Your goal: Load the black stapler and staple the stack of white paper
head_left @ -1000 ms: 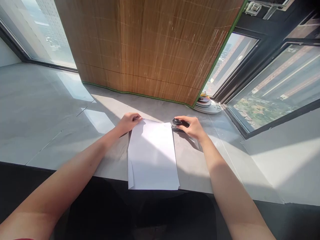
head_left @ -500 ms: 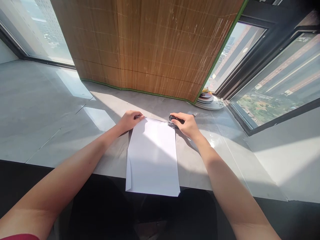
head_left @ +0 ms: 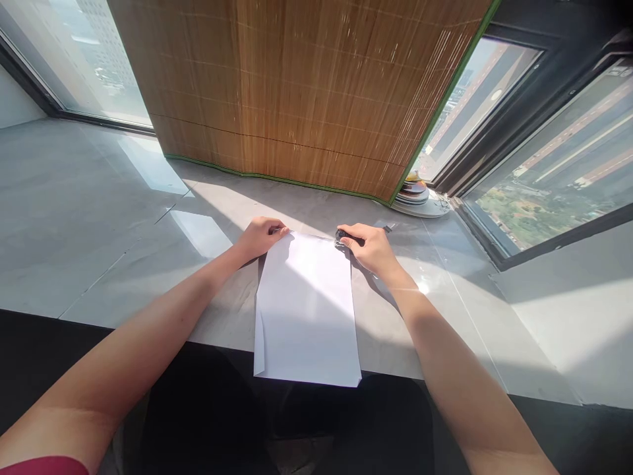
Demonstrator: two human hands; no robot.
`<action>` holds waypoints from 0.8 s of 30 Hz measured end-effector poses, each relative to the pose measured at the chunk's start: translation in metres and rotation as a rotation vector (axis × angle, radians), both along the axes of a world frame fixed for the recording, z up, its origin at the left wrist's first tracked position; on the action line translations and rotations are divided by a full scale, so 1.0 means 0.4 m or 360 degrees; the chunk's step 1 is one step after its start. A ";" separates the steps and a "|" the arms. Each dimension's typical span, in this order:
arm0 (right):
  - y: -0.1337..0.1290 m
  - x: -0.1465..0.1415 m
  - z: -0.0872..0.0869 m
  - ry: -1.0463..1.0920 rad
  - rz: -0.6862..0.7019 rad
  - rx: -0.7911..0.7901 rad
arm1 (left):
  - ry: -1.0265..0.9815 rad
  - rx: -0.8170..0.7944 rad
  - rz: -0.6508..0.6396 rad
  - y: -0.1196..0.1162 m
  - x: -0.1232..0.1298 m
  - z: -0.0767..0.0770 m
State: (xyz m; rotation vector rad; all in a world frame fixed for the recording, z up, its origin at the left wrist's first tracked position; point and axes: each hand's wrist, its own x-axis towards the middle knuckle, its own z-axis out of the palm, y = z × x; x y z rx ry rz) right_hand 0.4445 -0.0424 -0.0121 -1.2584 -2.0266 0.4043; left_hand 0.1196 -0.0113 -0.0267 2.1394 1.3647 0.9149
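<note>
A white sheet of paper lies on the grey counter, its near end reaching past the front edge. Its lower left side is folded over in a narrow flap. My left hand is closed in a pinch at the far left corner of the sheet. At the far right corner, my right hand is wrapped round a black hand-held tool with a shiny end, which touches or nearly touches the sheet's edge. The palm hides most of the tool, and its exact kind cannot be made out. A thin shiny line runs along the far edge between both hands.
A brown bamboo blind with green edging hangs down to the counter behind the paper. Stacked plates stand at the back right by the window frame. A white wall rises at the right.
The view has shifted slightly, moving everything a little to the right in the picture. Both hands keep their holds at the far corners of the paper.
</note>
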 end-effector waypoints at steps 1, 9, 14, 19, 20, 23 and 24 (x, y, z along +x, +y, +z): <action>0.000 -0.001 0.000 -0.0017 -0.0005 0.0003 | -0.0003 0.0003 0.0001 0.001 0.000 -0.001; 0.001 -0.007 -0.005 -0.0107 -0.0028 0.0013 | -0.0014 -0.0018 -0.0016 -0.002 -0.001 0.006; 0.001 -0.010 -0.011 -0.0148 -0.0046 0.0019 | -0.0030 -0.0009 -0.0005 0.000 -0.001 0.002; 0.000 -0.014 -0.011 -0.0176 -0.0053 0.0010 | -0.0048 -0.0034 -0.0019 0.000 -0.001 0.002; -0.001 -0.016 -0.010 -0.0202 -0.0059 0.0009 | -0.0048 -0.0037 -0.0015 -0.001 -0.001 0.002; -0.008 -0.028 -0.003 -0.0355 -0.0118 0.0007 | -0.0052 -0.0031 -0.0003 0.000 -0.001 0.001; -0.012 -0.032 0.000 -0.0426 -0.0146 0.0006 | -0.0054 -0.0027 -0.0002 0.000 -0.001 0.000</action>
